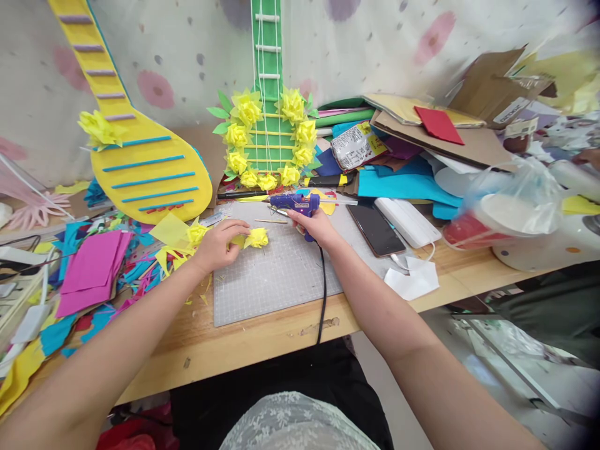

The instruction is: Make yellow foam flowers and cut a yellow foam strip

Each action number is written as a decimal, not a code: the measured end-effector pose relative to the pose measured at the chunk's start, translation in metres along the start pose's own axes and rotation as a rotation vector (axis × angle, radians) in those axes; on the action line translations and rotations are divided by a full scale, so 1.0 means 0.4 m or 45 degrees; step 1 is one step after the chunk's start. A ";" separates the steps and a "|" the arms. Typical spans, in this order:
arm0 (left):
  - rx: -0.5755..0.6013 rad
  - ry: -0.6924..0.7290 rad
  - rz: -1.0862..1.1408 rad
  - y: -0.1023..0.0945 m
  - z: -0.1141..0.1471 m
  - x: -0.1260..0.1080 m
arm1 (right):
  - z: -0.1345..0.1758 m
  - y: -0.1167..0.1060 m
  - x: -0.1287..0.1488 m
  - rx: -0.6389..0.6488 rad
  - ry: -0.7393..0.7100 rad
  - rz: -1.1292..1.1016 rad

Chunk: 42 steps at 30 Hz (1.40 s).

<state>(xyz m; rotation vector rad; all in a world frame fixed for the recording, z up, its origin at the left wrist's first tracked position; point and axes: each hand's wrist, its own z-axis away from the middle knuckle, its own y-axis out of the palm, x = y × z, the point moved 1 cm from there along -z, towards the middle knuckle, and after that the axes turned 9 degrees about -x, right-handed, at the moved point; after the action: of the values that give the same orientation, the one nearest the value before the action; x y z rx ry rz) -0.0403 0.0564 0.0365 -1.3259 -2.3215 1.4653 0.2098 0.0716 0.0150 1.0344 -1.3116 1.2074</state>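
Observation:
My left hand point(220, 245) is over the left part of a grey cutting mat point(272, 284), its fingers curled at the side of a small yellow paper flower point(257, 237). Part of that grip is hidden behind the fingers. In my right hand point(316, 226) is a purple hot glue gun point(296, 202), its nozzle pointing left and its black cord point(323, 294) hanging over the table edge. Behind the mat stands a green paper guitar point(267, 140) ringed with yellow flowers. A yellow paper guitar point(152, 165) with blue strips leans to its left.
Magenta paper sheets point(91, 269) and colourful scraps cover the left side. A black phone point(375, 228) and a white power bank point(407, 222) lie right of the mat. Farther right is a bagged cup point(497, 219); stacked cardboard point(440, 134) stands behind.

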 end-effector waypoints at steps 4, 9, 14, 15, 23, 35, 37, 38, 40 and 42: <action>-0.087 -0.201 0.116 -0.010 -0.009 0.004 | -0.001 -0.001 -0.002 -0.011 -0.011 -0.010; -0.126 -0.348 0.159 -0.015 -0.020 0.004 | 0.000 -0.002 -0.001 -0.034 0.011 -0.014; -0.150 -0.666 0.162 0.005 -0.041 0.002 | 0.003 -0.001 0.004 -0.031 0.022 -0.041; -0.117 -0.789 0.168 0.010 -0.048 0.002 | 0.003 -0.001 0.005 -0.027 0.018 -0.046; 0.184 -1.307 0.455 0.024 -0.098 -0.013 | 0.007 0.001 0.010 -0.017 0.025 -0.042; 0.264 -1.315 0.634 0.042 -0.109 -0.014 | 0.008 0.001 0.013 -0.017 0.015 -0.035; 0.267 -1.307 0.623 0.043 -0.105 -0.012 | 0.009 0.002 0.014 -0.014 0.013 -0.034; 0.270 -1.305 0.620 0.044 -0.103 -0.012 | 0.010 0.002 0.015 -0.011 0.008 -0.034; 0.273 -1.301 0.620 0.043 -0.100 -0.014 | 0.010 0.002 0.014 -0.005 -0.002 -0.037; 0.273 -1.295 0.620 0.041 -0.098 -0.019 | 0.009 0.003 0.012 -0.001 -0.003 -0.039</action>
<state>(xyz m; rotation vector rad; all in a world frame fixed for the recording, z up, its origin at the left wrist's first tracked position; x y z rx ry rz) -0.0064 0.0806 0.0476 -1.3068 -2.2015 3.0084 0.2078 0.0685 0.0198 1.0521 -1.2939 1.1831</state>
